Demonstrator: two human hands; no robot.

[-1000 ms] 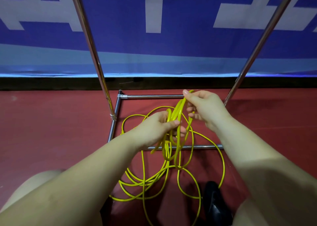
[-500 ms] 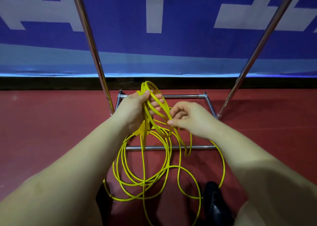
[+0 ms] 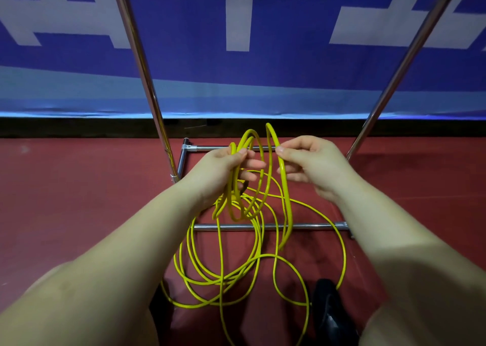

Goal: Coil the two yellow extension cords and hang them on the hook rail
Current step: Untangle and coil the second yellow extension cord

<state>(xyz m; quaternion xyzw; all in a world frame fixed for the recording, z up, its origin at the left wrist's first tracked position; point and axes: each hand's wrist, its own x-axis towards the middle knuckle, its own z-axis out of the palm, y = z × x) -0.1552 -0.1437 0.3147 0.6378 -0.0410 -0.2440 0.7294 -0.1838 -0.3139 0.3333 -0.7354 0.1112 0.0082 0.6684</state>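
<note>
Red floor meets a blue banner; both hands' grips, left hand and right hand, hold yellow cord.

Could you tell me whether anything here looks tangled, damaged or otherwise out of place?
Nothing looks damaged. The left hand holds a few loops of yellow cord, the right hand guides another loop; the rest lies in loose overlapping loops on the red floor, uncoiled.
</note>
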